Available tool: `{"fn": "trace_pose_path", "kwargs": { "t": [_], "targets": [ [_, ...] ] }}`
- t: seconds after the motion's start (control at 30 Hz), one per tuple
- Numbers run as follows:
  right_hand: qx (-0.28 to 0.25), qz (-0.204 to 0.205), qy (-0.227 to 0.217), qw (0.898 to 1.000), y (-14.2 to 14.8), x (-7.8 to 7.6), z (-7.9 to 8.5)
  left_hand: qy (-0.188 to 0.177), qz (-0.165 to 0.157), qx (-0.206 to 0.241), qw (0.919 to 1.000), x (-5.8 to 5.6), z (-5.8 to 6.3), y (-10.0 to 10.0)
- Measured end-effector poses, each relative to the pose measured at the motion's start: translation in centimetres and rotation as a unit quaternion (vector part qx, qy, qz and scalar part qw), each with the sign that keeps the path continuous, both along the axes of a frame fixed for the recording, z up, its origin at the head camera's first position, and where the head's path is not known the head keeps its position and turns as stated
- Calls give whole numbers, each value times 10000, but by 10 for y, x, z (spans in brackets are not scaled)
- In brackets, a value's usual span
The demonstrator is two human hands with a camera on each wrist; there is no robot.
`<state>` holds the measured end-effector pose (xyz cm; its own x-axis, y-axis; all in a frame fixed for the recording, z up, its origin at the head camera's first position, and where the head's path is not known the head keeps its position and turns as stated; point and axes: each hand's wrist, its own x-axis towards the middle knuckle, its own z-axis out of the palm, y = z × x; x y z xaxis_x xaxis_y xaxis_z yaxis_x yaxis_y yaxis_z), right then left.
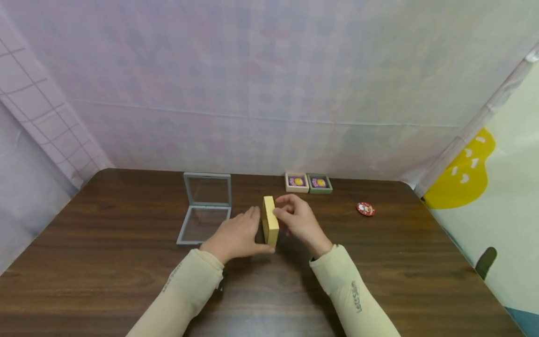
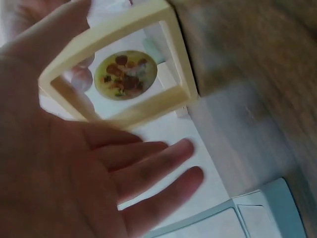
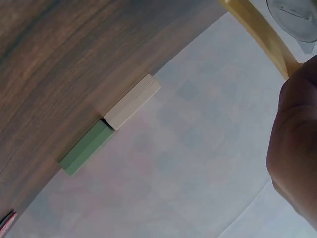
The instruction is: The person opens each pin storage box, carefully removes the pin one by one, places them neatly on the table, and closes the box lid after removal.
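A yellow display frame (image 1: pixel 271 221) stands upright between my hands. Through its clear film, the left wrist view shows a round, patterned medallion (image 2: pixel 126 75). My left hand (image 1: pixel 236 235) is on the frame's left, fingers extended and spread, the thumb reaching across its near end. On the other side, my right hand (image 1: pixel 300 220) has bent fingers and holds the frame, thumb against its right face. Some right fingertips (image 2: pixel 81 79) show through the film. In the right wrist view only a dark part of that hand appears, at the frame's edge.
Left of my hands, a grey hinged frame (image 1: pixel 191 206) lies opened, its lid raised. Small cream (image 1: pixel 296 189) and green (image 1: pixel 321 190) frames sit side by side at the table's back edge. A red round badge (image 1: pixel 365 209) lies to the right.
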<state>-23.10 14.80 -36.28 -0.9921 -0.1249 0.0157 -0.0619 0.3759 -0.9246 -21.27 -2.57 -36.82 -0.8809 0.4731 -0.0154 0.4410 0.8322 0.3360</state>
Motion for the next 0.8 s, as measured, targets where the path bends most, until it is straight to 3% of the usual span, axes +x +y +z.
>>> {"fn": "trace_pose_path", "kwargs": {
  "t": [0.23, 0.4, 0.8],
  "targets": [
    [0, -49, -133, 9999, -2, 0, 2, 6, -26, 786, 9969, -5, 3, 0],
    [84, -75, -171, 9998, -3, 0, 3, -87, -100, 944, 9954, -5, 2, 1],
    [116, -17, -400, 9991, -2, 3, 5, 306, -332, 1307, 9904, -9, 1, 2]
  ]
}}
